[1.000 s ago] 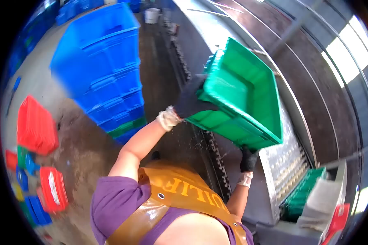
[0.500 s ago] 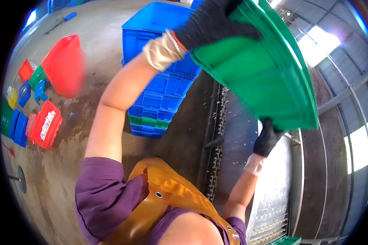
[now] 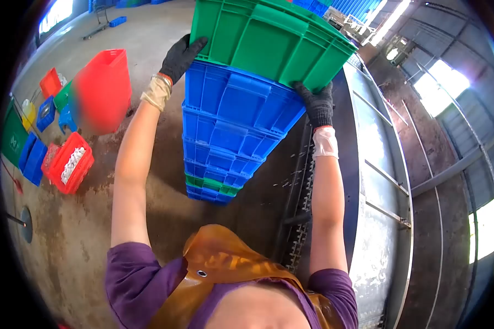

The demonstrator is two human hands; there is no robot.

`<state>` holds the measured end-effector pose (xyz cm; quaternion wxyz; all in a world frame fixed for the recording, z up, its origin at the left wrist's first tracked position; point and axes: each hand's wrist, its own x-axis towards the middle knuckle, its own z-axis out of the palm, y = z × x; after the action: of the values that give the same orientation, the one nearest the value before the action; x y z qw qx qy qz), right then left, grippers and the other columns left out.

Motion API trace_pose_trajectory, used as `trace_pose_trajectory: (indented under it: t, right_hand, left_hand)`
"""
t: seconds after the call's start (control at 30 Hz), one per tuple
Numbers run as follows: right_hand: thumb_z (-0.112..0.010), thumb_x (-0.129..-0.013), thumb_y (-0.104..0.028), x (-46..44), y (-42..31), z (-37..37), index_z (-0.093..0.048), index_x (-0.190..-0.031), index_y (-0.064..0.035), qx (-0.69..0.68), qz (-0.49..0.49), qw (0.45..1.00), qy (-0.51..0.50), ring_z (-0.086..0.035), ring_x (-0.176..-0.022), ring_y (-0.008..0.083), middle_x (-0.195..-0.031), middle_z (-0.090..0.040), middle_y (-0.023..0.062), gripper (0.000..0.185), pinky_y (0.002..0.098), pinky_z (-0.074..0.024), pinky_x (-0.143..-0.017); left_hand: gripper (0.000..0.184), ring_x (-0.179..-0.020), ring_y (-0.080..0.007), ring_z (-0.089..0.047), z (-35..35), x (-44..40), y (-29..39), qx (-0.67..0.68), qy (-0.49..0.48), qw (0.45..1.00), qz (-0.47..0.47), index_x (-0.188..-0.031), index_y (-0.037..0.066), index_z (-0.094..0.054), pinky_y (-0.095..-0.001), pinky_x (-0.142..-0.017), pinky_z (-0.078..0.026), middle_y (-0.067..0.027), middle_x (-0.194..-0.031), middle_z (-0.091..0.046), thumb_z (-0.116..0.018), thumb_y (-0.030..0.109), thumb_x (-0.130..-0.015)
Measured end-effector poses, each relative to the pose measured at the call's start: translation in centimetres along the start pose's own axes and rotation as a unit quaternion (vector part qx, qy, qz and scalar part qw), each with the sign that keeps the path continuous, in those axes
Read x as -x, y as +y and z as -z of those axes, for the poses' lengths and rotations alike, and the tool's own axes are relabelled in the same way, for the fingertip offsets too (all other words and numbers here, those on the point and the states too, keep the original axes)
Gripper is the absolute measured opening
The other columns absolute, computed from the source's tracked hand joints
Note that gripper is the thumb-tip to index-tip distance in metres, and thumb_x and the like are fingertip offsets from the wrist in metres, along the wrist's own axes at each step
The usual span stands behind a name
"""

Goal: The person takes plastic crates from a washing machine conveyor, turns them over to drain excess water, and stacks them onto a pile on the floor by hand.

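A green plastic crate [image 3: 269, 46] sits upright on top of a tall stack of blue crates [image 3: 239, 104], roughly lined up with it. My left hand [image 3: 182, 59], in a black glove, grips the green crate's left side near its lower corner. At the lower right corner, my right hand [image 3: 317, 105], gloved the same way, holds the crate with its fingers against the edge. The inside of the green crate is out of view. Lower in the stack, one green layer [image 3: 211, 185] shows between the blue ones.
Right of the stack runs a long metal machine [image 3: 379, 181] with a chain [image 3: 301, 230] along its near side. On the wet floor at left stand a tall red basket [image 3: 107, 90], a red crate [image 3: 76, 164] with white pieces, and several blue containers [image 3: 33, 159].
The green crate was raised and tilted over the machine at right. It has swung left and levelled onto the blue stack, with both hands moving along with it.
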<state>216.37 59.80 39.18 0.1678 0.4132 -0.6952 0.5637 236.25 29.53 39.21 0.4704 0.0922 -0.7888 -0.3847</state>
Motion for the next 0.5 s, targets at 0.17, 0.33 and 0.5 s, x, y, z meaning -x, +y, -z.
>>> trace_pose_trajectory:
  t: [0.17, 0.33, 0.5]
  right_hand:
    - [-0.075, -0.068, -0.013, 1.0, -3.6, 0.0, -0.050, -0.111, -0.0044, -0.126, -0.032, 0.991, -0.028, -0.055, -0.091, 0.0177, -0.100, -0.060, 0.0064, 0.050, 0.0312, -0.0456, -0.080]
    - [-0.074, -0.069, -0.020, 6.0, -6.6, 2.5, -0.039, -0.126, -0.0051, 0.123, 0.156, 0.979, 0.035, -0.039, -0.115, 0.0250, -0.126, -0.042, 0.0142, 0.068, 0.0362, -0.0340, -0.097]
    - [-0.075, -0.066, -0.029, 24.5, -1.2, 10.2, -0.040, -0.128, -0.0042, 0.080, -0.119, 0.989, -0.043, -0.046, -0.114, 0.0295, -0.125, -0.046, 0.0183, 0.076, 0.0391, -0.0381, -0.096]
  left_hand:
    - [0.052, -0.096, -0.0166, -0.050, -2.4, 0.1, -2.6, 0.177, 0.059, 0.982, 0.042, -0.115, -0.001, -0.051, -0.0289, -0.087, -0.038, -0.0094, -0.104, -0.058, -0.051, 0.042, -0.087]
    - [0.043, -0.098, -0.0217, -0.051, -4.4, 6.0, -3.1, 0.032, 0.048, 0.998, 0.008, -0.117, -0.002, -0.048, -0.0318, -0.089, -0.037, -0.0124, -0.108, -0.056, -0.051, 0.029, -0.087]
    - [0.043, -0.092, -0.0234, -0.052, -13.5, 15.4, -8.5, -0.072, -0.031, 0.997, 0.021, -0.115, -0.002, -0.049, -0.0328, -0.082, -0.041, -0.0132, -0.105, -0.056, -0.056, 0.027, -0.084]
